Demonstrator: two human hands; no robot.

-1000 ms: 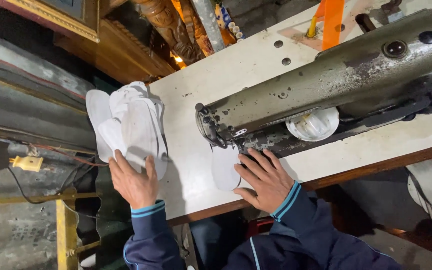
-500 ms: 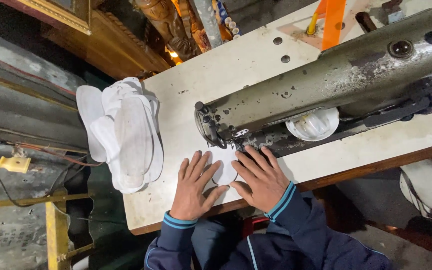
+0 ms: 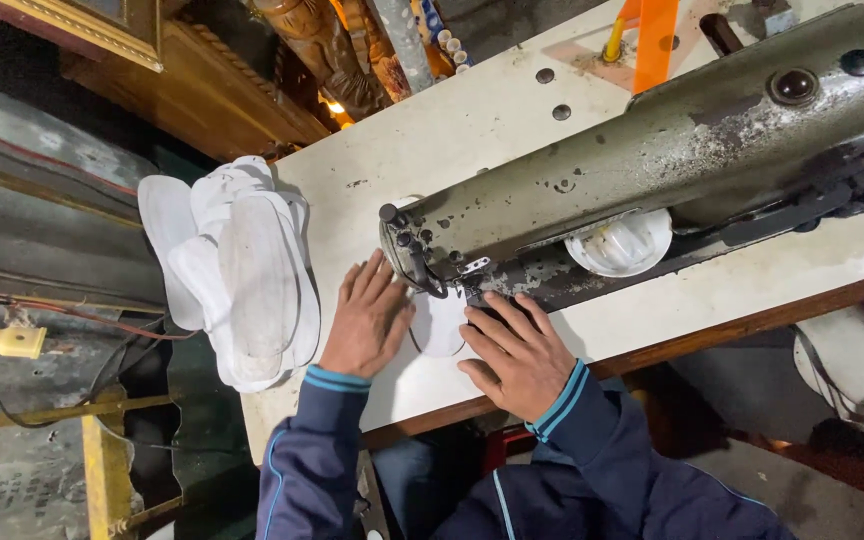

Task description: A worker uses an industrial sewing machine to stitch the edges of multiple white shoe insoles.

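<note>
**Both hands flat on a white piece at the sewing machine's head**

I take the sewing machine point(image 3: 652, 150) as my landmark: a long, worn grey-green body lying across the cream table point(image 3: 472, 120).

My left hand point(image 3: 367, 320) lies just in front of the machine's needle end, palm down, fingers spread and stretched out flat, gripping nothing. Its fingertips reach almost to the dark metal parts at the head of the machine, and the inner edge of the hand rests on a small white oval piece point(image 3: 439, 325).

My right hand point(image 3: 514, 355) lies on the other side of that piece, just in front of the machine's bed. It too is open and flat, fingers pointing towards the machine, pressing on the piece's edge rather than closing round anything.

The white piece sits on the table between my hands, its far end right under the machine's head.

Beyond my left hand, well away from the machine, a stack of white soles point(image 3: 242, 280) hangs over the table's end. Under the machine's arm sits a round white disc point(image 3: 617, 245). Behind the machine stands an orange strip point(image 3: 655, 40).
</note>
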